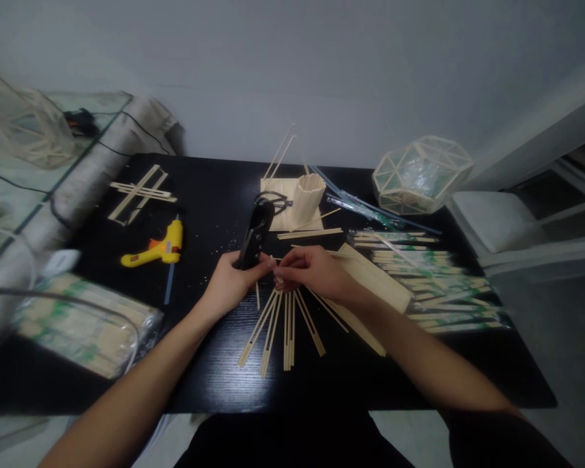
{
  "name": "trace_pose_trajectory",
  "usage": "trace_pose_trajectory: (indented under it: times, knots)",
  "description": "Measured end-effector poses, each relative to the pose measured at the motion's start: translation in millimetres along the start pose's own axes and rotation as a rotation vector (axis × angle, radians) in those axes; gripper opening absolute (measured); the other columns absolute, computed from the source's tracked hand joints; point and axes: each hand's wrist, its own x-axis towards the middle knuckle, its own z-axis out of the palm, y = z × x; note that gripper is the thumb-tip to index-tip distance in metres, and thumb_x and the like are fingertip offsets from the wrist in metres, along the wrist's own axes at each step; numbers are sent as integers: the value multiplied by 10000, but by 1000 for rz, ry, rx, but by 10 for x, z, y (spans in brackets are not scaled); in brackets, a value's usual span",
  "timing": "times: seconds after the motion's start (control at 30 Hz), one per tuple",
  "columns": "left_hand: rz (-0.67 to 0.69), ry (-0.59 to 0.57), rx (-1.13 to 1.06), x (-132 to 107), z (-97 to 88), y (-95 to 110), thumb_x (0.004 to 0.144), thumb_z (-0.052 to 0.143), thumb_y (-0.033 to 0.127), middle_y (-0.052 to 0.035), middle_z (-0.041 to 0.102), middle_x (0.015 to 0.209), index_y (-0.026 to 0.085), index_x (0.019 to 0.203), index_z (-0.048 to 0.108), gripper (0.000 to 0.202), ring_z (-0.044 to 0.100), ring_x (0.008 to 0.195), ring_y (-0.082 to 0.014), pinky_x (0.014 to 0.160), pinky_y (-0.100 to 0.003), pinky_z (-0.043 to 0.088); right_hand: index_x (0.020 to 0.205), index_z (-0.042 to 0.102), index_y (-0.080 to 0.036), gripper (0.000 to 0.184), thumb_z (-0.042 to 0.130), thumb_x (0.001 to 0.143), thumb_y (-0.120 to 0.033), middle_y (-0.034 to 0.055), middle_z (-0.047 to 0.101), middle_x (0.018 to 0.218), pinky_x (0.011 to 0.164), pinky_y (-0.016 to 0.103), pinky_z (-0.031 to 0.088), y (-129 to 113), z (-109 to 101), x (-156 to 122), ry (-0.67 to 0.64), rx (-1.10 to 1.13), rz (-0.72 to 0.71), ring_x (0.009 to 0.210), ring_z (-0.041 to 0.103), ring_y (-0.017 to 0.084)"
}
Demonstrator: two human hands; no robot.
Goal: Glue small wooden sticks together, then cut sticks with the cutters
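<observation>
My left hand (pixel 231 281) is closed around a black cutting tool (pixel 255 235) that stands tilted up from the black table (pixel 209 188). My right hand (pixel 312 270) pinches the gathered ends of several thin wooden sticks (pixel 285 325), which fan out toward me across the table. The two hands meet at the tool's lower end, right above the sticks' tips. What exactly lies between the tool's jaws is hidden by my fingers.
A yellow glue gun (pixel 158 250) lies to the left, with a stick cross frame (pixel 141 190) behind it. A wooden cup on a square board (pixel 309 195) stands behind the tool. Wrapped chopsticks (pixel 433 286) cover the right side, a stick polyhedron (pixel 422 174) sits far right, a chopstick bag (pixel 85 325) near left.
</observation>
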Motion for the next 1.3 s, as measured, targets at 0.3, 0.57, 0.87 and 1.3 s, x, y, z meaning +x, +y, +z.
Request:
trace_pose_trajectory:
  times: [0.3, 0.57, 0.87, 1.3]
  knots:
    - [25, 49, -16, 10, 5, -24, 712, 855, 417, 28, 609, 587, 141, 785, 754, 303, 422, 477, -74, 481, -227, 329, 835, 751, -119, 412, 909, 704, -476, 62, 781, 765, 660, 262, 625, -7, -8, -3, -139, -7, 76, 670, 760, 157]
    - [-9, 7, -85, 0, -3, -29, 723, 853, 455, 55, 509, 508, 143, 798, 750, 337, 377, 437, -65, 436, -219, 275, 789, 748, -122, 481, 886, 687, -572, 54, 768, 720, 644, 256, 617, -34, 13, -26, -164, -21, 53, 638, 748, 149]
    - [-24, -42, -107, -26, 13, 43, 635, 904, 365, 55, 488, 476, 140, 758, 768, 291, 366, 424, -63, 419, -216, 252, 815, 746, -127, 449, 852, 748, -558, 56, 762, 697, 678, 302, 634, -33, -10, -16, -152, -41, 2, 651, 752, 168]
    - [-66, -44, -99, -14, 5, 15, 659, 885, 385, 52, 509, 472, 141, 744, 736, 298, 380, 395, -61, 400, -211, 250, 837, 755, -123, 463, 889, 700, -544, 60, 779, 745, 662, 278, 622, -13, -5, -20, -196, 17, 82, 667, 760, 163]
